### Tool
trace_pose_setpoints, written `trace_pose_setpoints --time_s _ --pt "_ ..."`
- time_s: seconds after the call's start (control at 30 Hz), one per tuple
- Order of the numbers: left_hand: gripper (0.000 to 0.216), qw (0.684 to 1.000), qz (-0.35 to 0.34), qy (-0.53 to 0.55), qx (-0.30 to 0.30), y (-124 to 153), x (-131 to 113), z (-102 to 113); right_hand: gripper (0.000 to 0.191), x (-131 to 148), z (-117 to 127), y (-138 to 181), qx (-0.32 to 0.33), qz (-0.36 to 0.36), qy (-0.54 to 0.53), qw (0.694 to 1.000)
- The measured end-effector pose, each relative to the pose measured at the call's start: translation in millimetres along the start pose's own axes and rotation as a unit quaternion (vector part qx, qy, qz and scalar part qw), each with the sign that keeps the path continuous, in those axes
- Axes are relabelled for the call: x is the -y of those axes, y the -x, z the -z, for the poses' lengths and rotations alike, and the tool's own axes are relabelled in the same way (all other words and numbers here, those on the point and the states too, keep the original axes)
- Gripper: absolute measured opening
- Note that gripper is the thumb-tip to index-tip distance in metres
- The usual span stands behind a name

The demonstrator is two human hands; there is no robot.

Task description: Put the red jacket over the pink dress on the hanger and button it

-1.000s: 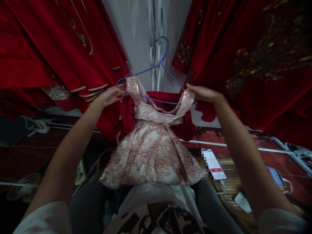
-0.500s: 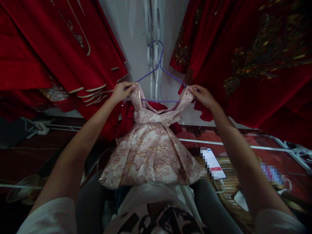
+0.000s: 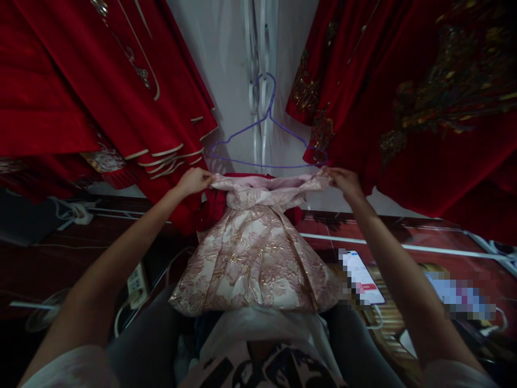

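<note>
A small pink and gold brocade dress [image 3: 254, 258] is stretched out before me, its skirt reaching down over my lap. My left hand [image 3: 195, 182] pinches the left end of its top edge. At the opposite end, my right hand [image 3: 345, 182] grips the other strap between thumb and fingers. The neckline is pulled nearly straight, with the pink lining showing. Just above the dress, a purple wire hanger [image 3: 270, 116] hangs from a white metal rail [image 3: 264, 48], with no part of the dress on it.
Red garments with pale trim [image 3: 161, 97] hang at the left, and red ones with gold embroidery [image 3: 404, 134] at the right. A lit phone [image 3: 361, 277] rests on a slatted bamboo surface [image 3: 390, 302]. A power strip [image 3: 138, 285] lies near my left leg. White bars cross the floor.
The dress straps have come off the hanger. Both hands have moved down and slightly apart, pulling the neckline straighter. The hanger now hangs bare.
</note>
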State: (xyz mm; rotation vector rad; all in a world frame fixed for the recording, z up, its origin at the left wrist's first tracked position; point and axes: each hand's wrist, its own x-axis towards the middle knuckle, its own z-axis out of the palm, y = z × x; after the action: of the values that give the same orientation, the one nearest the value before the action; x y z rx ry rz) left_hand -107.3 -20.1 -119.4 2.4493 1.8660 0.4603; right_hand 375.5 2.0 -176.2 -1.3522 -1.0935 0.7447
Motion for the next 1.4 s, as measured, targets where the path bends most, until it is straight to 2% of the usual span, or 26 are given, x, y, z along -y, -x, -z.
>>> trace_pose_setpoints --time_s 0.07,0.13,0.23,0.3,0.4,0.5,0.6,0.67,0.73,0.83,1.1,1.27,1.4 --pt "0.037 0.997 -0.070 0.009 0.028 1 -25 -6 0.022 -7 -4 16 0.051 0.017 0.048 0.997" --pt "0.040 0.991 -0.127 0.039 -0.027 -8 -58 -11 0.025 -4 -13 30 0.086 0.090 0.087 0.988" --pt "0.036 0.966 -0.215 0.082 -0.120 -33 -106 -24 0.030 15 -34 43 0.113 0.205 0.100 0.967" --pt "0.031 0.952 -0.271 0.081 -0.118 -47 -130 -39 0.032 28 -46 47 0.105 0.253 0.093 0.957" --pt "0.027 0.944 -0.316 0.057 -0.083 -55 -151 -64 0.035 36 -53 47 0.041 0.308 0.096 0.946" --pt "0.025 0.950 -0.293 0.054 -0.095 -48 -156 -77 0.038 25 -47 40 -0.076 0.304 0.123 0.941" --pt "0.026 0.952 -0.280 0.077 -0.097 -31 -152 -68 0.041 3 -35 29 -0.180 0.205 0.108 0.956" --pt "0.025 0.951 -0.282 0.077 -0.098 -16 -149 -57 0.043 -9 -29 23 -0.206 0.137 0.095 0.964" --pt "0.023 0.951 -0.285 0.065 -0.103 -2 -148 -47 0.043 -16 -26 19 -0.211 0.110 0.098 0.966" --pt "0.023 0.951 -0.285 0.055 -0.110 12 -149 -39 0.044 -18 -25 16 -0.217 0.117 0.100 0.964" --pt "0.023 0.949 -0.284 0.063 -0.123 15 -149 -38 0.043 -18 -23 10 -0.231 0.074 0.102 0.965" --pt "0.023 0.951 -0.281 0.065 -0.115 13 -150 -39 0.042 -11 -26 19 -0.223 0.127 0.104 0.961" --pt "0.022 0.951 -0.279 0.083 -0.107 7 -148 -41 0.039 13 -29 28 -0.152 0.225 0.113 0.956"
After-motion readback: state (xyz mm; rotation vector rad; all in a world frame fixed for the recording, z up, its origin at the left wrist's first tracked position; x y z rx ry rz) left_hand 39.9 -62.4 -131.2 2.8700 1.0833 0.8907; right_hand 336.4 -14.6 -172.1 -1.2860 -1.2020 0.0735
